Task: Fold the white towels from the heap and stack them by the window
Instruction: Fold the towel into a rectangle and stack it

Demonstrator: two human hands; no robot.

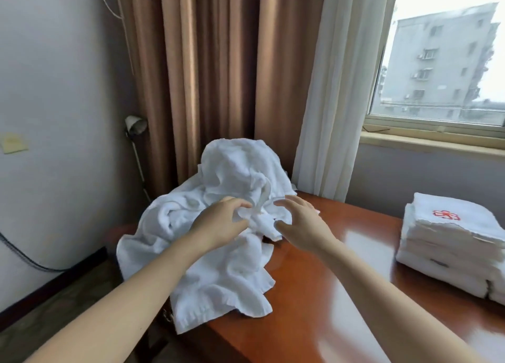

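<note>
The heap of white towels lies at the far left end of the tabletop and spills over its left edge. Both of your hands meet on the heap's near, right-hand slope. The stack of folded towels stands well apart to your right, below the window. Whatever comes off the heap has to travel rightward across the wood, and your right hand is the nearer one to that side. The crumpled ridge between your hands runs roughly away from you, up towards the heap's peak, and no clean edge or corner shows on it. Your left hand has its grip closed, with thumb and curled fingers pinching a bunched fold of towel near the middle of the heap. Your right hand's grip is apart, fingers spread and gently bent, holding nothing. Its fingertips sit right at the cloth beside the left hand's pinch, but I cannot tell whether they touch it. My read is that you are picking one towel out, and the right hand needs a second hold beside the left before you lift.
</note>
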